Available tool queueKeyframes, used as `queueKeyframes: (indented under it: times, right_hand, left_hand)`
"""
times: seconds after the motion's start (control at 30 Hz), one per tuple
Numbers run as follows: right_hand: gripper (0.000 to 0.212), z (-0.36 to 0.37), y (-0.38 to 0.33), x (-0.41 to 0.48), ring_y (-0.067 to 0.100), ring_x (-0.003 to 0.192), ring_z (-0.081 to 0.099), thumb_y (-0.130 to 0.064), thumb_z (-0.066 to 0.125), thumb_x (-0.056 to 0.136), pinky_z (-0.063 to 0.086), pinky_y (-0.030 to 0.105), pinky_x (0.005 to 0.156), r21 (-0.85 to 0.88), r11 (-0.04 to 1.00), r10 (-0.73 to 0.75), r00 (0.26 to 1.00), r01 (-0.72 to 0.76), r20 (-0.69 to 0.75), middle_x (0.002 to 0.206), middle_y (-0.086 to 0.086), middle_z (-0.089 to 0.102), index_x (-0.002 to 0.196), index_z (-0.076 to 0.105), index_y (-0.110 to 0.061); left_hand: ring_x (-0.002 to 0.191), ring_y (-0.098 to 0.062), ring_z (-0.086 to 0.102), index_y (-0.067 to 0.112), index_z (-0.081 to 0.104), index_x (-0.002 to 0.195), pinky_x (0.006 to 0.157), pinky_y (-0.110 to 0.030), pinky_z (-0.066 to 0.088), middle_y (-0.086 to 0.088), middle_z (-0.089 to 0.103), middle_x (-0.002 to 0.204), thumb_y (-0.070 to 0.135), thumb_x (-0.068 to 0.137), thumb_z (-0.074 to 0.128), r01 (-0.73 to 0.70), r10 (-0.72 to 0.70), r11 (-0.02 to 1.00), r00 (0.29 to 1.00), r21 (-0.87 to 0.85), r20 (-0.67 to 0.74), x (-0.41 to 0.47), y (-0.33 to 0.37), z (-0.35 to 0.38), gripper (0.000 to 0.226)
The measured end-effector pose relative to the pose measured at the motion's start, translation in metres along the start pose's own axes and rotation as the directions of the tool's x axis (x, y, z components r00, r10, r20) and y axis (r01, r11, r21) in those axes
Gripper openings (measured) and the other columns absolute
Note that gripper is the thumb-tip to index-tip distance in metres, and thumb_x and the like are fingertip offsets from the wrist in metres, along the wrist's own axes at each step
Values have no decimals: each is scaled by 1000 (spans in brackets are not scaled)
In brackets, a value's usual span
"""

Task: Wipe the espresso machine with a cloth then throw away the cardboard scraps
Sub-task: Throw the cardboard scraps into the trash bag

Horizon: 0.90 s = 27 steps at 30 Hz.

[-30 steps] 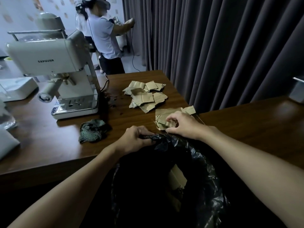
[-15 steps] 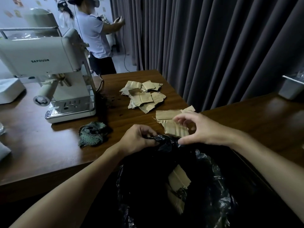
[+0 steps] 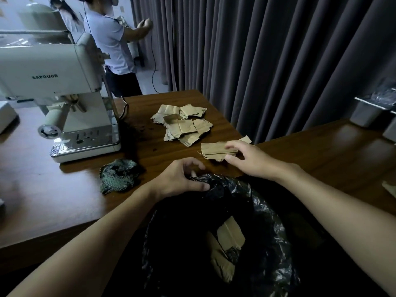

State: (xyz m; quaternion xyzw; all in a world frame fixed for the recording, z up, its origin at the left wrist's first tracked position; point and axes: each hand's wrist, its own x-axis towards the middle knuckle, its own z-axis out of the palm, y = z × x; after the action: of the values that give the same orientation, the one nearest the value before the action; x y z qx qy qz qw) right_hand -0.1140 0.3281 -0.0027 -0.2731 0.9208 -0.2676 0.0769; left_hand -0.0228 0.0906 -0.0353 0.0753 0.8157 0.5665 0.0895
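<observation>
— Curtains [image 3: 267, 61], dark grey and pleated, fill the wall behind. What sits in front of them?

— A brown wooden table [image 3: 53, 194], with a second wooden surface [image 3: 342, 151] to the right. A person in a pale shirt [image 3: 111, 46] stands at the far end, by the curtains.

— And on the table?

— At the left, the cream espresso machine [image 3: 53, 82]. Just in front of it lies the crumpled green cloth [image 3: 119, 177], touched by no hand. A heap of cardboard scraps [image 3: 184, 125] rests further back, well apart from the table's near edge.

— Closer in?

— A black bin bag [image 3: 246, 243] gapes below the table edge, with cardboard pieces [image 3: 229, 236] already inside.

— The hands?

— The left hand [image 3: 182, 179] pinches the bag's rim between thumb and fingers, holding it up. The right hand [image 3: 250, 159] reaches over the table edge, fingers curled around a flat cardboard piece [image 3: 214, 150] that lies near the bag; it grips this piece between thumb and fingertips.
</observation>
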Motion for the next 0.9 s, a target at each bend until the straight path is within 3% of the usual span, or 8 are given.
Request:
queueKeyframes:
  times: [0.17, 0.3, 0.37, 0.43, 0.57, 0.77, 0.83, 0.9]
  right_hand:
    - [68, 2, 6, 12, 23, 139, 37, -45, 61, 89, 31, 42, 114, -150, 987, 63, 997, -56, 43, 151, -2, 42, 149, 30, -33]
    - [55, 7, 10, 14, 18, 126, 48, -64, 46, 90, 29, 42, 107, -221, 973, 64, 998, -64, -7, 132, -9, 57, 137, 46, -36]
    - [45, 8, 11, 15, 18, 123, 47, -60, 39, 94, 26, 43, 103, -224, 974, -3, 996, -17, -89, 123, -9, 58, 125, 57, -33]
    - [42, 7, 13, 16, 18, 128, 43, -55, 44, 95, 24, 41, 107, -260, 965, -42, 994, 13, -104, 130, -7, 56, 126, 57, -30]
    - [70, 6, 13, 17, 20, 137, 34, -60, 54, 88, 20, 42, 111, -401, 915, 48, 999, -37, 17, 149, -5, 43, 147, 32, -30]
    - [99, -2, 12, 19, 27, 131, 31, -75, 59, 74, 21, 47, 106, -474, 876, 117, 992, -82, 44, 144, 4, 45, 152, 13, -35]
    - [106, -3, 13, 17, 29, 131, 31, -80, 61, 66, 22, 47, 106, -500, 854, 164, 987, -143, -3, 140, 8, 43, 150, 20, -30]
    - [90, -3, 15, 18, 27, 126, 35, -78, 62, 67, 24, 44, 102, -510, 840, 175, 983, -182, -63, 128, 5, 46, 139, 40, -28]
  left_hand:
    - [63, -6, 62, 27, 69, 100, 54, -17, 46, 9, 66, 74, 39, 73, 85, 11, -11, 999, 1000, -32, -1, -2, 2, 0, 34]
    - [58, -6, 63, 18, 70, 90, 53, -17, 47, 6, 69, 68, 24, 83, 80, -13, 11, 999, 999, -36, -50, -2, -1, 5, 14]
    - [60, -10, 63, 19, 72, 86, 56, -21, 48, 3, 69, 69, 25, 82, 82, -15, 13, 1000, 996, -18, -83, -2, -2, 8, 12]
    - [61, -15, 61, 20, 73, 81, 57, -23, 48, 0, 69, 69, 26, 81, 82, -11, 10, 1000, 995, -20, -95, -2, -3, 10, 11]
    - [58, -10, 61, 25, 74, 76, 56, -21, 48, 3, 69, 67, 26, 81, 83, -5, 3, 1000, 994, -15, -114, -1, -3, 11, 10]
    - [54, -4, 61, 28, 76, 74, 51, -16, 46, 5, 69, 64, 27, 81, 83, -1, -2, 1000, 992, -21, -126, -2, -3, 11, 10]
    - [53, -4, 60, 27, 76, 74, 50, -16, 45, 5, 69, 63, 26, 81, 83, -6, 3, 1000, 991, -15, -133, -2, -2, 12, 10]
    - [52, -5, 60, 25, 75, 73, 49, -16, 45, 4, 69, 63, 25, 81, 83, -2, 0, 1000, 990, -16, -143, -2, -2, 12, 11]
